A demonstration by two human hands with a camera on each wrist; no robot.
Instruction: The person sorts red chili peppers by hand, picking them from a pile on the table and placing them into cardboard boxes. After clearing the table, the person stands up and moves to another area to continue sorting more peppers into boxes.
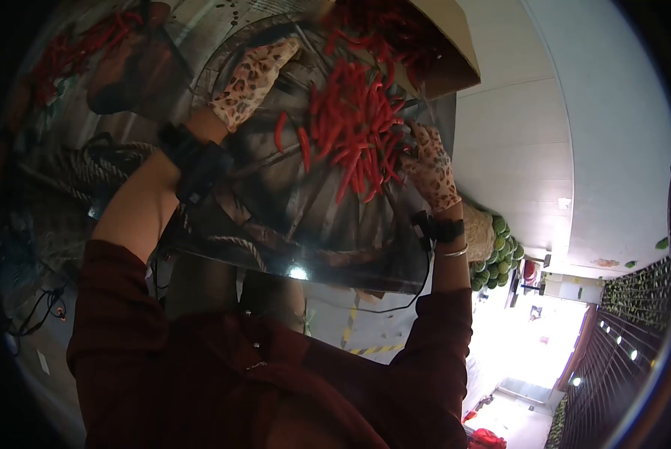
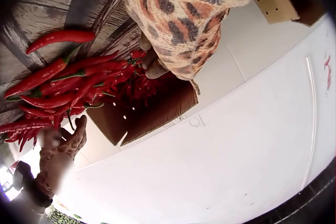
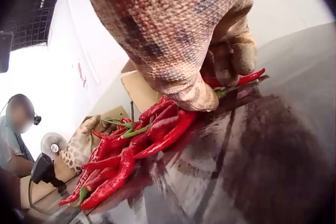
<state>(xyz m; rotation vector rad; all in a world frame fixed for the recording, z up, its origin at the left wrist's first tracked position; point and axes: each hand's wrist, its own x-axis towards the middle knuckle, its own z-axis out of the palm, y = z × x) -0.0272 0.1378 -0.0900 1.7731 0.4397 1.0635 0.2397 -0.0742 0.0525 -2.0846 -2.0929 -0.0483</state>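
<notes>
Red chillies [image 1: 354, 120]: a loose heap on the desk [image 1: 298, 243], between the two hands and just beside the cardboard box [image 1: 459, 45]; one lies apart at its left.
Right hand [image 1: 430, 168]: gloved, at the heap's right edge; its thumb [image 3: 199, 98] and fingers [image 3: 244, 58] appear to be pinching one chilli [image 3: 253, 77] near its stem.
Chilli skins: a light hold close to the stem should suit best, since a hard squeeze could split a pod; drawing out one at a time should keep neighbours from dragging along.
Left hand [image 1: 253, 82]: gloved, over the desk to the heap's left; its fingers look bent inward, but I cannot tell whether they hold anything.
Cardboard box: more red chillies inside, crowding its mouth; small holes pierce one wall.
Second box [image 2: 274, 1]: also cardboard with holes, apart from the first; its contents cannot be made out.
Far pile [image 1: 109, 31]: more red chillies, well off to the left.
</notes>
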